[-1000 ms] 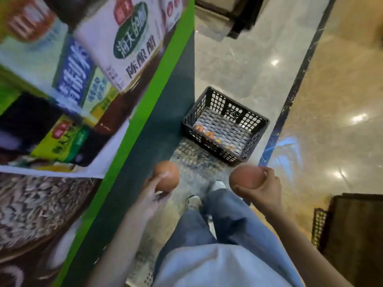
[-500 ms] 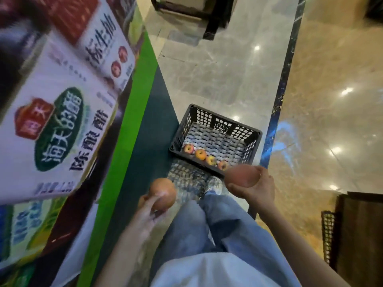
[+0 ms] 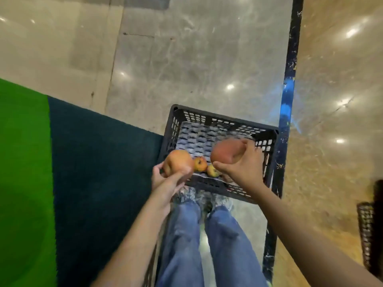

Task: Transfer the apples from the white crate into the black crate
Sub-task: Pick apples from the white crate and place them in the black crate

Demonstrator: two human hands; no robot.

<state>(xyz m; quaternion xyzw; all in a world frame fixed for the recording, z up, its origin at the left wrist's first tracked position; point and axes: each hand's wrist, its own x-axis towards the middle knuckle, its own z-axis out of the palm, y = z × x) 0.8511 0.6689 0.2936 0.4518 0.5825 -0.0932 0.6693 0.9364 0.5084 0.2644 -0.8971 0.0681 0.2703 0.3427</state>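
Black crate [image 3: 219, 120] open on top, far mesh floor free, two small apples [image 3: 200, 164] against near wall

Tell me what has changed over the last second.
Both hands moved forward. The left hand with the orange apple and the right hand with the reddish apple, earlier short of the black crate, are now over its near side. Nothing was taken or let go, and each grip is unchanged. The loose apples in the crate lie as before.
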